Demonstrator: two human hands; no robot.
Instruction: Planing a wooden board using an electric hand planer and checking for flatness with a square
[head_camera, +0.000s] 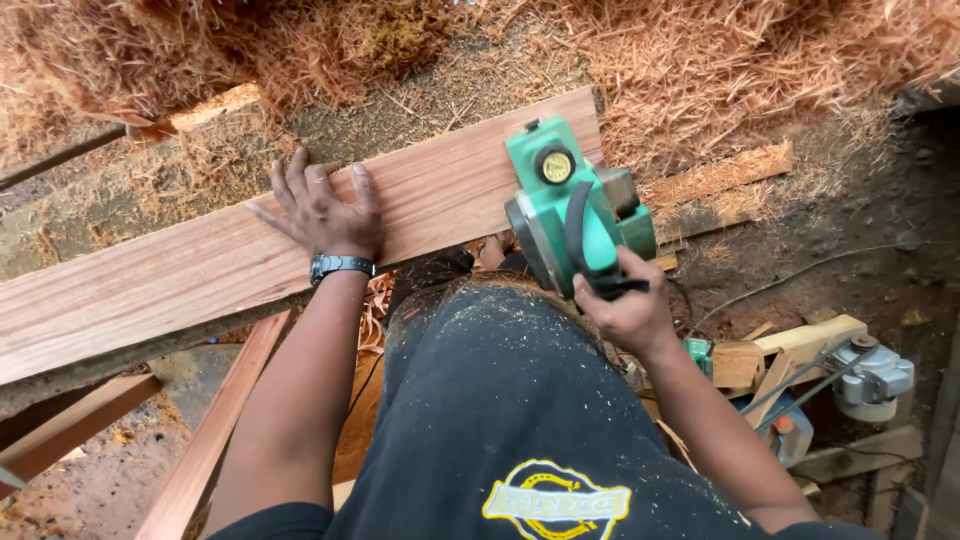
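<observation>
Reddish wood plank (200, 265) runs diagonally from lower left of the frame up to centre top; left hand (325, 210) lies flat on it, fingers spread open, palm down, watch (341, 266) on the wrist. Green electric planer (572, 205) sits at the plank's right end, centre frame; right hand (625, 305) is wrapped closed around its rear handle. Wood shavings (700, 60) are heaped across the top, and a second power tool (872, 378) lies at lower right.

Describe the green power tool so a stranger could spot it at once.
Start at the long reddish plank lying across the picture. Follow it to its right end, where the right hand grips the handle of a green planer. It is the only bright green tool; the other tool, lower right, is grey.
</observation>
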